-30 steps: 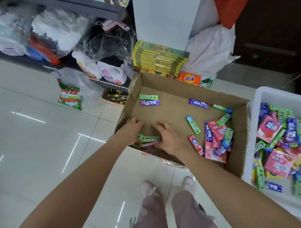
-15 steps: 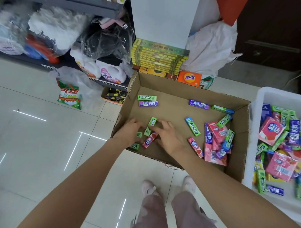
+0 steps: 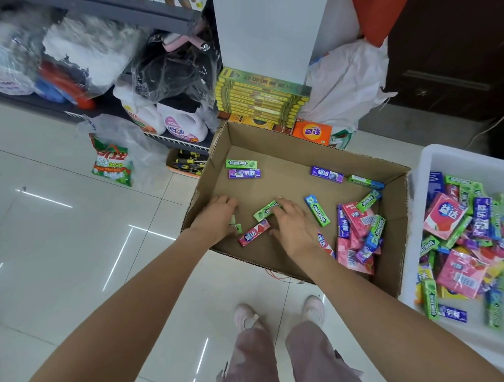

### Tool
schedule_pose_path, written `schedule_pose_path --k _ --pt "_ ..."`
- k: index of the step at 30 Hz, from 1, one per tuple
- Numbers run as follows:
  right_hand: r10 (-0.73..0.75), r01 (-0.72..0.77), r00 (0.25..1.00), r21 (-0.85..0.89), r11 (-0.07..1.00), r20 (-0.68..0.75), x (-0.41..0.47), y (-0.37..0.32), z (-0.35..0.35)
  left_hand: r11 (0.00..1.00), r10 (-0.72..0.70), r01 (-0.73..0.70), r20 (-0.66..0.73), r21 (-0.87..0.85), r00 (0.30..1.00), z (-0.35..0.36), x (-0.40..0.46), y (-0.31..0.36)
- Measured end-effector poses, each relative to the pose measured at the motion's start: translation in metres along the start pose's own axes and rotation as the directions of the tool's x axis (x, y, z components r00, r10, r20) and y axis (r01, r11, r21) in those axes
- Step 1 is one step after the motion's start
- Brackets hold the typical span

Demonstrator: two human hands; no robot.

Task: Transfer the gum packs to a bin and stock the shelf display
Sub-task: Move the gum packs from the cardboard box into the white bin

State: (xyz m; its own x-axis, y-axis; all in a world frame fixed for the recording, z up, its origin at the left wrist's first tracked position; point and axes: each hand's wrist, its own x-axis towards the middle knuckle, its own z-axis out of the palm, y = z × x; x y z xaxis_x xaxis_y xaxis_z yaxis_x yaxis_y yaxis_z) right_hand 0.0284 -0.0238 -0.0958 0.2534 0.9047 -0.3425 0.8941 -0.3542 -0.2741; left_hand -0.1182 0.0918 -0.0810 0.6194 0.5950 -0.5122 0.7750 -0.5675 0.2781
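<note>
An open cardboard box (image 3: 391,253) sits on the floor with gum packs scattered inside. My left hand (image 3: 215,218) lies palm down on the box floor near the left wall, and a small green pack (image 3: 236,225) peeks out by its thumb. My right hand (image 3: 292,229) also lies palm down, its fingertips touching a green gum pack (image 3: 266,210). A red gum pack (image 3: 253,233) lies between the hands. A heap of pink, purple and green packs (image 3: 358,231) fills the box's right side. The white bin (image 3: 429,162) on the right holds several more packs.
A stack of yellow-green boxes (image 3: 262,102) and an orange box (image 3: 312,132) stand behind the cardboard box. Detergent bottles (image 3: 181,125) and bagged goods fill the low shelf at the left. A green-red bag (image 3: 113,164) lies on the tiled floor. My feet (image 3: 278,314) stand just before the box.
Both hands slid from the box's near wall farther in, pushing the green and red packs along. The green pack turned from lying crosswise to slanting.
</note>
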Motion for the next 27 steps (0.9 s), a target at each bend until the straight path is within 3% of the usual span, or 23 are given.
schedule_pose_path --k 4,10,15,18,23,27 --pt "0.051 -0.05 0.998 0.023 0.998 -0.034 -0.003 0.005 -0.006 0.991 -0.007 -0.001 -0.055 -0.132 0.998 0.002 0.0 0.008" --pt "-0.075 0.071 0.994 0.057 0.996 0.081 0.002 -0.012 -0.002 0.996 -0.076 0.077 -0.031 0.038 0.997 0.006 -0.006 -0.005" --pt "0.093 -0.095 0.995 -0.028 0.995 -0.047 -0.002 -0.011 0.001 0.997 -0.021 0.016 -0.059 -0.075 0.998 0.008 0.003 0.0" --pt "0.163 -0.163 0.986 0.004 0.987 -0.031 -0.006 0.003 -0.002 0.985 0.012 -0.026 -0.086 -0.17 0.996 0.007 0.006 0.005" --pt "0.158 -0.158 0.987 0.037 0.987 -0.001 -0.005 0.004 -0.002 0.995 -0.021 0.01 -0.107 -0.097 0.994 0.01 0.007 0.003" --pt "0.084 -0.066 0.991 0.167 0.984 -0.103 0.002 -0.005 -0.001 0.994 -0.053 0.041 -0.115 -0.105 0.992 0.007 0.009 0.002"
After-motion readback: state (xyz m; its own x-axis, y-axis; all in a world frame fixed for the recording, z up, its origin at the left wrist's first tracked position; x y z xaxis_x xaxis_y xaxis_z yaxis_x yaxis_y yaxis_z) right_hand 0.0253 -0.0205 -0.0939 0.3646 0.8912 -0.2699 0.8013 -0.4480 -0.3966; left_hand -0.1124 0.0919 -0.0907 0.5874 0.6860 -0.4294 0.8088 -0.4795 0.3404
